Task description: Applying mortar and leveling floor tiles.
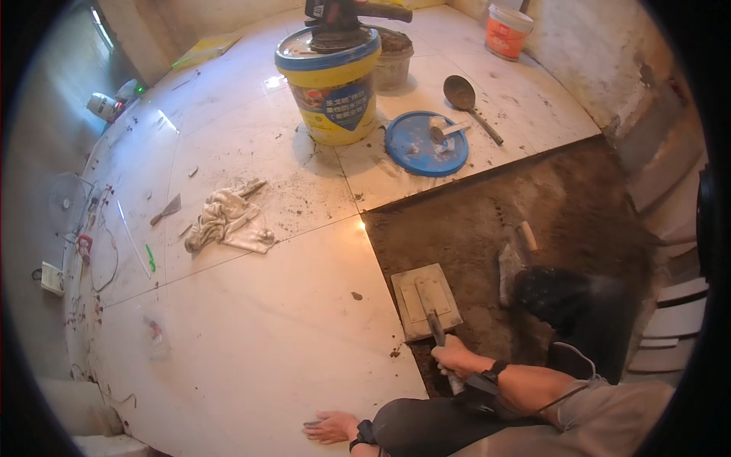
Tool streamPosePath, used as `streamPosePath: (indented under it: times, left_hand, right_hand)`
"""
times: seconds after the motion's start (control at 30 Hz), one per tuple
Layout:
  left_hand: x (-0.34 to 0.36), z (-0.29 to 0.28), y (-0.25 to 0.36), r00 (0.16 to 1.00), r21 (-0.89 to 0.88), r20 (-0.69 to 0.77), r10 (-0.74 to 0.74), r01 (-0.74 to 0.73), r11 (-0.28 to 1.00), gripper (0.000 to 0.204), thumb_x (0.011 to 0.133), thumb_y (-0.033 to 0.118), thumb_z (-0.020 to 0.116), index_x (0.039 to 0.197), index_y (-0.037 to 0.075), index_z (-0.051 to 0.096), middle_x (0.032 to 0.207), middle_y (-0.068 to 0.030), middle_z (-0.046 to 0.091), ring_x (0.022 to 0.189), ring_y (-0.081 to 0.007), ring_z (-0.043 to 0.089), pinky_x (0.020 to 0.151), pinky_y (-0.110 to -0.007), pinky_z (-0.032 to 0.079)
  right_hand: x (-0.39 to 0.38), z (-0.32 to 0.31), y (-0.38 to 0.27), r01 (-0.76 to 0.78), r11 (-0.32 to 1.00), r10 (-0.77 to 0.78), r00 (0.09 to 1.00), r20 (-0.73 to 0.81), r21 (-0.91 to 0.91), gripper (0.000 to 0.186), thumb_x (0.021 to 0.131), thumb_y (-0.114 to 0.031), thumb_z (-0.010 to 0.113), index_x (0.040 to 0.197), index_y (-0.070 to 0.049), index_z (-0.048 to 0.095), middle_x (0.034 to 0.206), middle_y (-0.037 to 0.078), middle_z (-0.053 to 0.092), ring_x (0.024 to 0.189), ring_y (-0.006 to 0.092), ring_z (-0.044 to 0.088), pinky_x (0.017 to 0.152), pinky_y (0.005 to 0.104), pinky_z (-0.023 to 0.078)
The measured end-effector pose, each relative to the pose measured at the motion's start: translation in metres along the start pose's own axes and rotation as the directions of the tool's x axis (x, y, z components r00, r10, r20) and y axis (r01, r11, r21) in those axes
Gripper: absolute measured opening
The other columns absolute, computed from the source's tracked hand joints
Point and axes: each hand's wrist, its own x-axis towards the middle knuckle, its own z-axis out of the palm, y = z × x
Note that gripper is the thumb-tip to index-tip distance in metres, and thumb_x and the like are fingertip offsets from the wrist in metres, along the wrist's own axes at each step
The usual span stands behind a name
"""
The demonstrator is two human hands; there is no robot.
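Float [422, 297] lies just ahead of the right hand [454, 355], fingers wrapped round its handle [436, 329]; I'd keep it level along the tile [304, 335]. Left hand [333, 426] lies flat, fingers extended; their spread I can't tell.

Gry-beige trowel [416, 303]; brn ground [449, 213]; wht tiles [266, 327]; yel/blu bucket [335, 126].

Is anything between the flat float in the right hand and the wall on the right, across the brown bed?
Yes: right of the float held by the right hand, a pale-handled tool lies on the brown bed, and the dark-trousered knee is close beside it.
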Motion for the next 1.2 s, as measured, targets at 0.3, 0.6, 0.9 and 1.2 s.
streamPosePath:
  times: [0.3,0.6,0.9,1.2]
  left_hand:
    - [0.001,0.0,-0.003,0.995,-0.032,0.097,0.002,0.001,0.999,0.058,0.099,0.038,0.039,0.143,0.001,0.036,0.152,-0.0145,0.032,0.142,-0.0331,0.025,0.111,-0.051,0.024]
    - [0.001,-0.002,0.0,0.999,0.036,0.054,0.007,-0.009,0.999,0.057,0.1,0.038,0.039,0.142,0.0,0.037,0.152,-0.015,0.032,0.143,-0.0336,0.025,0.11,-0.051,0.025]
    - [0.006,-0.014,-0.003,0.991,-0.021,0.13,-0.023,0.026,0.999,0.058,0.099,0.038,0.039,0.144,0.001,0.035,0.153,-0.013,0.032,0.144,-0.0312,0.023,0.111,-0.051,0.025]
    - [0.007,-0.021,0.0,0.974,-0.011,0.224,-0.028,0.031,0.999,0.058,0.1,0.038,0.038,0.144,0.001,0.035,0.154,-0.0133,0.029,0.145,-0.0305,0.02,0.111,-0.05,0.024]
  right_hand:
    - [0.007,-0.068,-0.042,0.262,0.861,-0.167,0.955,-0.245,0.435,0.014,0.083,-0.006,0.056,0.085,-0.009,0.042,0.065,0.005,0.042,0.046,0.0156,0.043,0.039,0.0318,0.039]
    - [0.005,0.013,0.023,0.093,0.989,-0.102,0.992,-0.073,-0.115,0.021,0.086,-0.009,0.054,0.101,-0.001,0.041,0.07,0.009,0.046,0.05,0.0186,0.048,0.042,0.0362,0.041]
    - [-0.015,-0.023,-0.014,0.294,0.954,-0.298,0.95,-0.097,-0.053,0.027,0.088,-0.015,0.057,0.107,0.002,0.049,0.072,0.008,0.052,0.057,0.0198,0.053,0.047,0.0363,0.044]
    - [-0.011,0.078,-0.086,0.779,0.34,-0.684,0.589,0.43,-0.527,0.045,0.096,-0.042,0.053,0.11,0.001,0.057,0.091,0.029,0.064,0.088,0.0462,0.061,0.074,0.0469,0.048]
